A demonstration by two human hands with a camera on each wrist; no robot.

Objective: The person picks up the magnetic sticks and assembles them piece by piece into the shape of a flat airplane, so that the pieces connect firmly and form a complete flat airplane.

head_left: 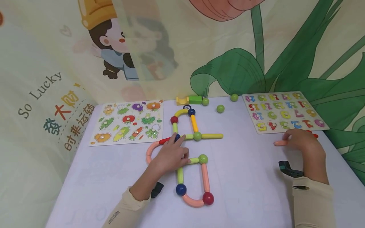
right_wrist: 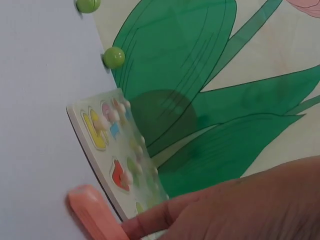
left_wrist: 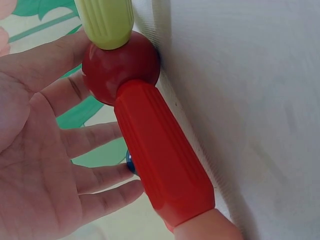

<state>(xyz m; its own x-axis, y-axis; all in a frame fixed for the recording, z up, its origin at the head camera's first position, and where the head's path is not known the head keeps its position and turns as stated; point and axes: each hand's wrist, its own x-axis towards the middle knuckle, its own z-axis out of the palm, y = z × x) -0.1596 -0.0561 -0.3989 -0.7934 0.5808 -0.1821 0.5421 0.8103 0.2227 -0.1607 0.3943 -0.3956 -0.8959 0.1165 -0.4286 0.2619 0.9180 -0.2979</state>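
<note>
My left hand lies over a figure of magnetic sticks and balls, its fingers extended, fingertips at a blue ball. In the left wrist view those fingers reach behind a red ball, which joins a lime stick and a red stick; in the head view the hand hides this ball. A pink curved stick forms the figure's left side. At the right, my right hand pinches a pink stick beside the number board; in the right wrist view a finger meets this stick.
A vegetable puzzle board lies at the back left. Along the back stand a yellow block, a green block and several green balls. A red piece sits partly behind the right hand. A printed cloth hangs behind.
</note>
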